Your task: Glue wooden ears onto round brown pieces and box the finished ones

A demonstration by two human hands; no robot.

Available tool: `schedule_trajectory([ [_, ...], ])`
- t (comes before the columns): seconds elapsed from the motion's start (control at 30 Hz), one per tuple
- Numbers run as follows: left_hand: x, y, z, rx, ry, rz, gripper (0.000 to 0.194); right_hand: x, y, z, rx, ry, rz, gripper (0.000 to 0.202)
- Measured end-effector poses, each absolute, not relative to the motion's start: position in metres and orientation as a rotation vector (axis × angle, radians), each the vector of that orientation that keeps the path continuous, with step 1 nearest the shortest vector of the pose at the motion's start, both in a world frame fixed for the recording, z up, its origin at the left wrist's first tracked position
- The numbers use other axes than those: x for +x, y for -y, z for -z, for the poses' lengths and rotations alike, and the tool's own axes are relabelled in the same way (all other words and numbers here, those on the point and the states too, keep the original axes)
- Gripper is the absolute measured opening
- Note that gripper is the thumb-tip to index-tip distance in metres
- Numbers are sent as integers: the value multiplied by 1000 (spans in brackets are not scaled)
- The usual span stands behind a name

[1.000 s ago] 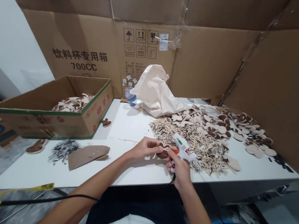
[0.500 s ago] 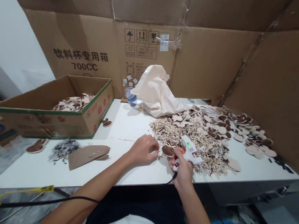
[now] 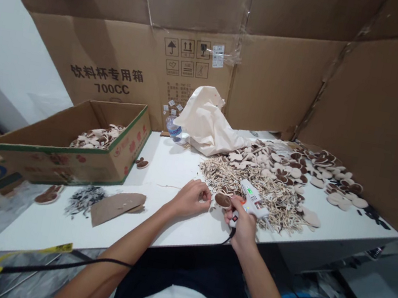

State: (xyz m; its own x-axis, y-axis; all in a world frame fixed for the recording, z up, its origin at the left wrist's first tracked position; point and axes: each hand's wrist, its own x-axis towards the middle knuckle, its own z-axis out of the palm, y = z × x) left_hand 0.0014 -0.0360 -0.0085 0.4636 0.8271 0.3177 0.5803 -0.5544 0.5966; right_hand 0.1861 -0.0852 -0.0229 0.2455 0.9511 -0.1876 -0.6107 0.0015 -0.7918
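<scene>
At the middle of the white table, my left hand [image 3: 193, 198] has its thumb and fingertips pinched together; whatever they hold is too small to name. Just right of it, my right hand [image 3: 242, 221] grips a brown and cream felt piece [image 3: 222, 201] between thumb and finger. A white tool [image 3: 253, 200] with a green display and a black cord lies against that same hand, which seems to hold it too. Behind both hands spreads a heap of short cream cords [image 3: 225, 172]. Brown and cream felt pieces [image 3: 281, 162] are piled beyond the cords.
An open cardboard box [image 3: 66, 159] with felt pieces stands at the left. Nearby lie dark scraps [image 3: 84, 199], brown sheets [image 3: 117, 206] and one felt piece [image 3: 141, 163]. A cream cloth [image 3: 207, 124] and plastic bottle [image 3: 174, 129] are at the back, before cardboard walls [image 3: 280, 81].
</scene>
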Motion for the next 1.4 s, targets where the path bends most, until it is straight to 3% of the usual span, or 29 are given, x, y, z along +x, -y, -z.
schedule_trajectory([
  [0.2,2,36,2,1994,-1238,-1131,3,186,84,24,-925,474,-1281,43],
  [0.33,2,33,-1,1688,-1119,-1245,16,185,85,23,-920,464,-1276,44],
  [0.6,3,44,-20,1407,-842,-1036,42,184,84,29,-957,510,-1230,43],
  [1.4,7,44,-8,1595,-852,-906,35,178,90,35,-1051,682,-1091,49],
])
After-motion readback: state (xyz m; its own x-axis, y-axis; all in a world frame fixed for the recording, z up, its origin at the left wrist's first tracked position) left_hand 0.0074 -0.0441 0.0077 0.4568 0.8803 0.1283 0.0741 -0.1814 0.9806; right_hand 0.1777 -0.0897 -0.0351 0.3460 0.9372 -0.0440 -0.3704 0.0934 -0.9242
